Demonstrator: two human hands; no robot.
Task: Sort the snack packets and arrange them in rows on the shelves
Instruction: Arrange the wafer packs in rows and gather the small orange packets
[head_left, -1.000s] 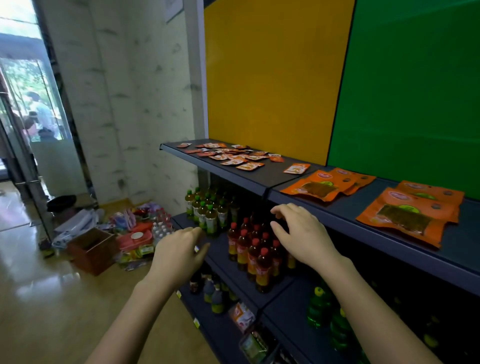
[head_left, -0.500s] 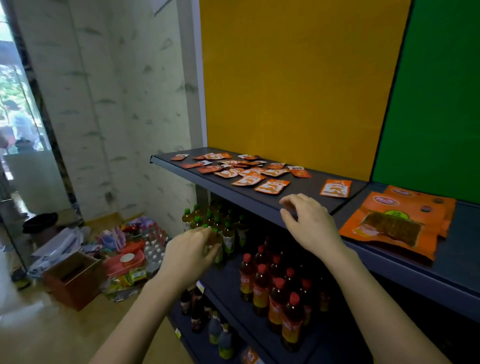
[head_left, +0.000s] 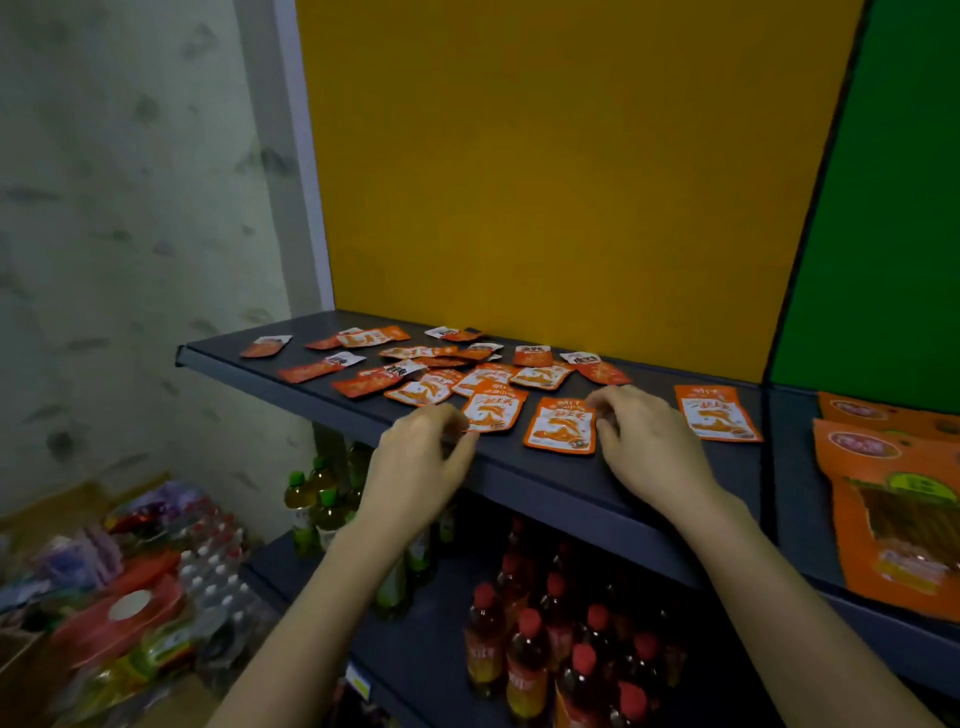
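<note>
Several small orange snack packets (head_left: 441, 364) lie scattered on the dark top shelf (head_left: 545, 483). My left hand (head_left: 421, 467) reaches over the shelf's front edge, and its curled fingertips touch the lower left corner of one small packet (head_left: 493, 410). My right hand (head_left: 649, 447) rests on the shelf with its fingertips at the right edge of a neighbouring small packet (head_left: 561, 428). Both packets lie flat. Another small packet (head_left: 717, 413) lies alone to the right of my right hand. Large orange packets (head_left: 893, 499) lie flat on the shelf section at the far right.
Behind the shelf stand a yellow back panel (head_left: 545, 182) and a green one (head_left: 893, 208). The shelf below holds red-capped bottles (head_left: 530, 649) and green-capped bottles (head_left: 322, 509). Packaged goods and water bottles (head_left: 156, 587) are piled on the floor at the left.
My view has closed in on the top shelf. Both hands have risen from below the shelf edge to the small packets, the left one the farthest.
</note>
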